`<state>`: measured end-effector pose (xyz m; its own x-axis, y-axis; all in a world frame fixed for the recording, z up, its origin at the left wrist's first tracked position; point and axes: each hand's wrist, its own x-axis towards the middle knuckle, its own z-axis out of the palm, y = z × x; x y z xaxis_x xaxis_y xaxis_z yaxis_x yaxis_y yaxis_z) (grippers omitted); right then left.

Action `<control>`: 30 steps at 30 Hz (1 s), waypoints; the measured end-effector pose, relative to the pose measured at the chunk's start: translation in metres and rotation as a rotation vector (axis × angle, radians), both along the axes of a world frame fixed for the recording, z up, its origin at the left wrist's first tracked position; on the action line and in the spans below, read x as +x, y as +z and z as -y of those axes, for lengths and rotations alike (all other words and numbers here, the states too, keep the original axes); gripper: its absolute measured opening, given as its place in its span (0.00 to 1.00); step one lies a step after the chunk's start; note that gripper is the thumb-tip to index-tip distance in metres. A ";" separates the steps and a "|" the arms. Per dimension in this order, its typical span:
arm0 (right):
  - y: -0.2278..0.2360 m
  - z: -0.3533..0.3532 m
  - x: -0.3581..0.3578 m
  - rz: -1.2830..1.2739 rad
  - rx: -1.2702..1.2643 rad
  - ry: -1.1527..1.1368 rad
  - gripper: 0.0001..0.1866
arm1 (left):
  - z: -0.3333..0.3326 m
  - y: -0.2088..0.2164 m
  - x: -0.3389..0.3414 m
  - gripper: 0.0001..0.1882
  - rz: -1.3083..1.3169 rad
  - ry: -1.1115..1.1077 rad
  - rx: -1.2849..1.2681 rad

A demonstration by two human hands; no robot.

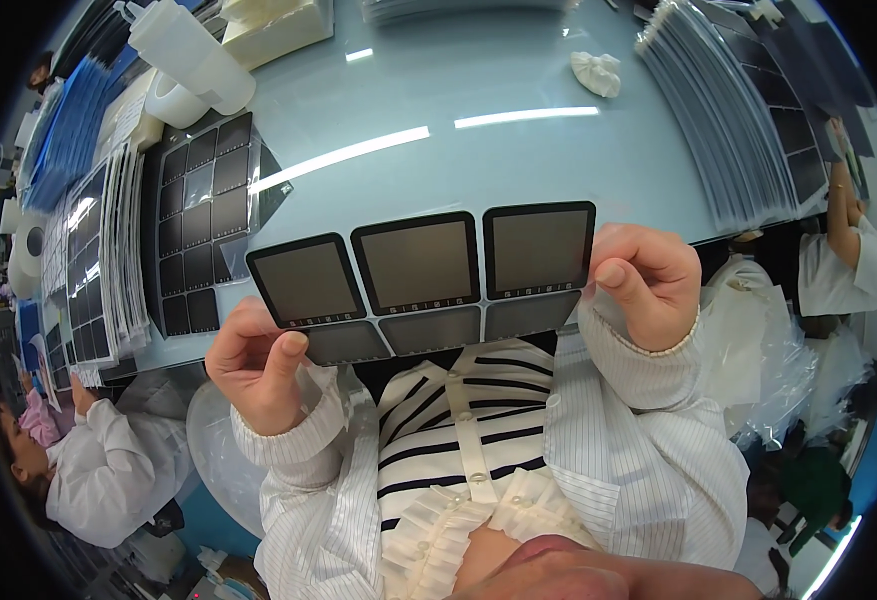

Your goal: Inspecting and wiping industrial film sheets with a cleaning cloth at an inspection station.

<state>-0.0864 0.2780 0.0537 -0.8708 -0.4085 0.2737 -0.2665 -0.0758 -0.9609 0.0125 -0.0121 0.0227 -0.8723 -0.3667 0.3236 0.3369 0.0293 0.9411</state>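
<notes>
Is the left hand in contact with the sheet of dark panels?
Touching: the head view shows the left hand pinching the panel sheet at its left end.

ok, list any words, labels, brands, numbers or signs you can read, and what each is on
Nothing readable to quote.
Held panel sheet, between the left hand and right hand: small pale marks along the panels' lower edges, too small to read.
Dark panel sheet at left: tiny marks, too small to read.
Squeeze bottle: no lettering I can make out.
</notes>
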 end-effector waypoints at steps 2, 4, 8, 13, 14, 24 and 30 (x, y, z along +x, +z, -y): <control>0.000 0.000 0.001 0.001 0.002 -0.006 0.17 | 0.001 -0.001 0.000 0.10 -0.001 0.006 -0.004; 0.000 0.000 0.001 0.003 0.004 -0.010 0.17 | 0.001 -0.001 0.000 0.10 -0.002 0.005 0.002; -0.004 -0.002 -0.001 -0.032 -0.007 0.010 0.14 | 0.001 0.000 0.000 0.11 0.001 0.008 0.001; -0.002 -0.001 0.001 0.002 -0.010 0.004 0.11 | -0.002 -0.002 0.001 0.12 0.025 -0.003 0.027; -0.003 -0.001 0.002 0.050 -0.034 -0.002 0.08 | -0.002 -0.003 0.002 0.12 0.041 -0.012 0.038; 0.006 0.011 -0.008 0.174 -0.225 -0.150 0.05 | -0.001 -0.018 0.002 0.20 0.144 -0.265 0.061; 0.015 0.015 -0.019 0.156 -0.208 -0.198 0.04 | 0.000 -0.015 0.003 0.14 0.220 -0.227 0.001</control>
<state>-0.1054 0.2629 0.0691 -0.9657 -0.1765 0.1904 -0.1461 -0.2367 -0.9605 0.0159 -0.0125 0.0077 -0.9809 -0.1545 0.1181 0.1233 -0.0245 0.9921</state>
